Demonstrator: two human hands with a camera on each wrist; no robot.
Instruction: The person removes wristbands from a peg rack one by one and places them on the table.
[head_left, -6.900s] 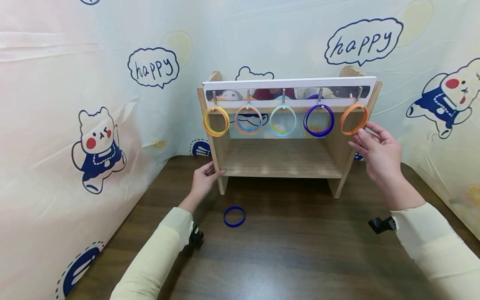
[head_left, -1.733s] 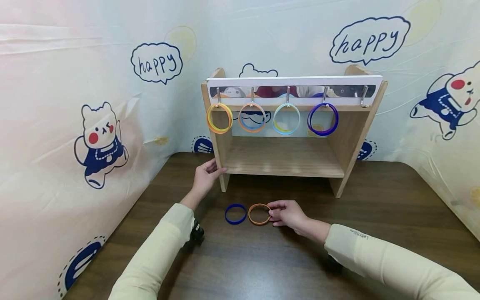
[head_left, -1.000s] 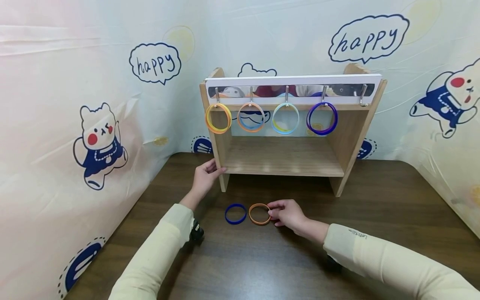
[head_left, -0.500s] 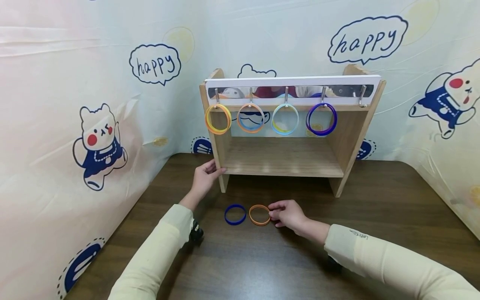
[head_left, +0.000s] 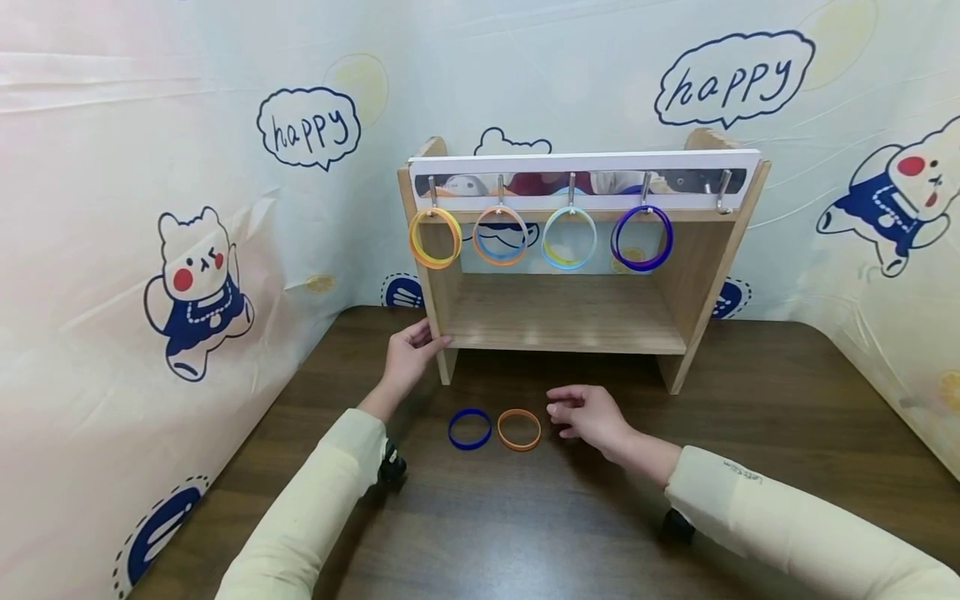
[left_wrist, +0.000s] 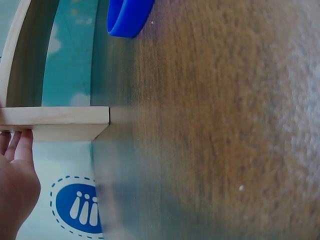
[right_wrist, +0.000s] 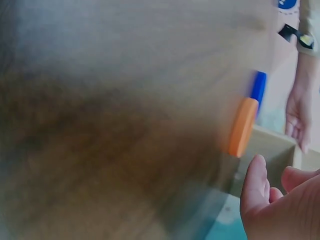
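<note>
- The orange ring point(right_wrist: 243, 127) was a thin, round, plain band; it lay flat on the desk point(head_left: 480, 517), just beside a similar blue ring point(left_wrist: 134, 17).
- The right hand point(head_left: 591, 416), its fingers loose, was near the orange ring without touching.
- The left hand point(head_left: 407, 356) gripped the wooden rack point(head_left: 566, 312) by its side.

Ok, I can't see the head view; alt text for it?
Right hand, holding nothing, just right of an orange ring that lies beside a blue ring on the table; left hand grips the left side of the rack. Rings hang from four of its five hooks; the rightmost hook is bare.
</note>
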